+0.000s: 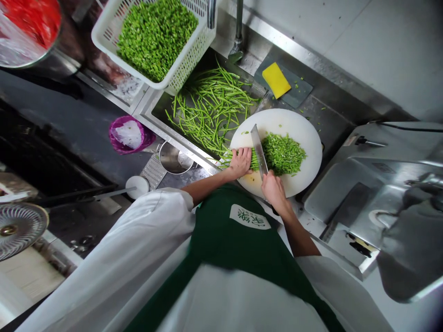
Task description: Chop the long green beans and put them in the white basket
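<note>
My left hand [240, 161] presses down on a bundle of long green beans [231, 156] at the left edge of a round white cutting board [304, 133], fingers curled over them. My right hand [272, 188] grips the handle of a cleaver [259, 150], whose blade stands on the board just right of my left fingers. Right of the blade lies a heap of chopped green bean pieces [284, 153].
More whole beans [211, 106] fill the steel sink. A white plastic basket [194, 50] of chopped pieces rests on the sink's rim. A yellow sponge [276, 80] lies behind the board. A steel machine [380, 184] stands to the right, a purple-bagged bin [128, 133] to the left.
</note>
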Demonstrator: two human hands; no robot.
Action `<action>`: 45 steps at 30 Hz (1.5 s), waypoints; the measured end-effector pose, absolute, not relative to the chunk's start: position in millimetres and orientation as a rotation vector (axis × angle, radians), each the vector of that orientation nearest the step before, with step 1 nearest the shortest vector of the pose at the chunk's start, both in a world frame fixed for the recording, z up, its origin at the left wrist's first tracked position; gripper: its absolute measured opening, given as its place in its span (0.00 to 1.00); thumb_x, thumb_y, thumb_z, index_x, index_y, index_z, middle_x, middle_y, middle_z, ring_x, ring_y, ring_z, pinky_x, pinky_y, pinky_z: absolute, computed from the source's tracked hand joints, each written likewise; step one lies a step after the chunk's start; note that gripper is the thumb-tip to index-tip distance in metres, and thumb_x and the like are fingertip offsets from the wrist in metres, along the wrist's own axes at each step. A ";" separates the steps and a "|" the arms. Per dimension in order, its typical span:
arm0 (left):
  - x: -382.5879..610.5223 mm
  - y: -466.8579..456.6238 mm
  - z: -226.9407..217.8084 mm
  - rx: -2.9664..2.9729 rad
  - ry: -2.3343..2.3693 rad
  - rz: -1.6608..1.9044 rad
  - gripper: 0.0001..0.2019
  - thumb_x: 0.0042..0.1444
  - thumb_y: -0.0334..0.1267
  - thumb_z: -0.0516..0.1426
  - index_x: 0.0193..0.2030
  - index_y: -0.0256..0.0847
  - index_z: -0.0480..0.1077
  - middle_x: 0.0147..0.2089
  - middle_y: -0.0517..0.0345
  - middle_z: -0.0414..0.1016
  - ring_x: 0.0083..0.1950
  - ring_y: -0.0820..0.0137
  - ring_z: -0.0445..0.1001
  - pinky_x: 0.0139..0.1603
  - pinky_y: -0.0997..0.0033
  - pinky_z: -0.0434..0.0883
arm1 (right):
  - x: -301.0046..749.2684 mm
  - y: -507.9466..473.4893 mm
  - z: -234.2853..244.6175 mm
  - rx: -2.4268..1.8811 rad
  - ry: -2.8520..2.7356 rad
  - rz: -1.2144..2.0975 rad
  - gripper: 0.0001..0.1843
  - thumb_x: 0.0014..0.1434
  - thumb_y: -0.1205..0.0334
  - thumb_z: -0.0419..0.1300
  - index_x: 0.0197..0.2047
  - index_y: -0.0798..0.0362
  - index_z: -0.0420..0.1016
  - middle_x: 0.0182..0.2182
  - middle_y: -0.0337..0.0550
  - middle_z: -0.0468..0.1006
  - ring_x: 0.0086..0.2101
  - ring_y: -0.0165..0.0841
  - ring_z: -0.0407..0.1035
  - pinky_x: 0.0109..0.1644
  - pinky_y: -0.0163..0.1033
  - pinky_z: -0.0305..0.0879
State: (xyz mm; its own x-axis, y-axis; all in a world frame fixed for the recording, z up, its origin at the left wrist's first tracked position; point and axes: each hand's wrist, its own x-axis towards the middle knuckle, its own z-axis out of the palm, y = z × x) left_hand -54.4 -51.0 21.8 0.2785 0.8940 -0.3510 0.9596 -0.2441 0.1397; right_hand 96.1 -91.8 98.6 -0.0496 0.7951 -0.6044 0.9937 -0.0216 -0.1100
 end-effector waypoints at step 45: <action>-55.8 -76.1 22.6 2.169 1.852 0.005 0.37 0.73 0.51 0.39 0.79 0.25 0.42 0.81 0.34 0.40 0.82 0.51 0.37 0.78 0.44 0.45 | 109.5 -95.7 116.3 1.888 1.908 -0.682 0.20 0.76 0.59 0.41 0.55 0.61 0.69 0.42 0.61 0.82 0.43 0.44 0.78 0.44 0.40 0.64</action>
